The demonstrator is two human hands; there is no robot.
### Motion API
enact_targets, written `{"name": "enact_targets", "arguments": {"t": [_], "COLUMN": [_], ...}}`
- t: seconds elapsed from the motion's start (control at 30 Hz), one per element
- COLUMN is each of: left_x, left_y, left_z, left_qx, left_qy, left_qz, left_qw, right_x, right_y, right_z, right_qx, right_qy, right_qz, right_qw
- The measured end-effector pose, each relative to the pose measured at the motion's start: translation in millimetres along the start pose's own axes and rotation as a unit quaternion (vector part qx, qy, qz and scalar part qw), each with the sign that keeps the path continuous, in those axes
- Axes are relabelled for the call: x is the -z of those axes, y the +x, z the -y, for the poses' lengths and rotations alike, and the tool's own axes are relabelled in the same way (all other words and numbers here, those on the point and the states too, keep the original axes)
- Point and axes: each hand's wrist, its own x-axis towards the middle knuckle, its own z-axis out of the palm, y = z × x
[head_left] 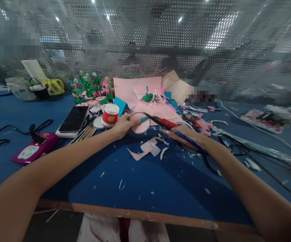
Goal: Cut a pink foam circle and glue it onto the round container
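Observation:
My left hand point(125, 126) pinches a round pink paper disc point(140, 127) with a dark rim, its thumb lying over the disc. Held in my right hand point(184, 135) is a pair of scissors point(161, 123) with dark blades and red and blue on the handle side. The blade tips reach to the disc's upper edge; I cannot tell whether they touch it. Close to my left hand stands an upside-down red and white paper cup point(110, 115), beside a white disc point(98, 122). Below the disc lie pink and white paper scraps point(145, 150).
Paper flowers point(88, 85) stand at the back left. A phone point(74, 119), wooden sticks point(86, 133) and a purple power strip point(35, 148) lie left. Pink paper point(137, 87) leans against the perforated metal screen point(145, 40). A pink glue gun point(203, 127) and cables lie right.

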Motion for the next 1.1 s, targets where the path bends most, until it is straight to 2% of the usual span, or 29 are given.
{"name": "enact_targets", "arguments": {"t": [0.47, 0.6, 0.93, 1.1], "left_x": [-1.5, -2.1, -2.5, -2.2], "left_y": [-1.9, -2.5, -3.8, -4.5], "left_z": [-3.9, -4.2, -6.0, -5.9], "left_qx": [0.041, 0.043, 0.043, 0.05], "left_qy": [-0.027, -0.017, 0.002, 0.018], "left_qz": [-0.011, -0.015, 0.004, 0.032], "left_qw": [0.999, 0.999, 0.999, 0.998], "right_x": [-4.1, -5.9, -8.2, -7.6], "right_y": [0.9, 2.1, 3.1, 2.7], "right_z": [-9.0, -5.1, -4.9, -8.8], "right_qx": [-0.014, -0.016, -0.006, 0.005], "right_qy": [-0.001, -0.011, -0.039, -0.039], "right_qz": [-0.009, -0.03, -0.05, -0.036], "right_qw": [1.0, 0.999, 0.998, 0.999]}}
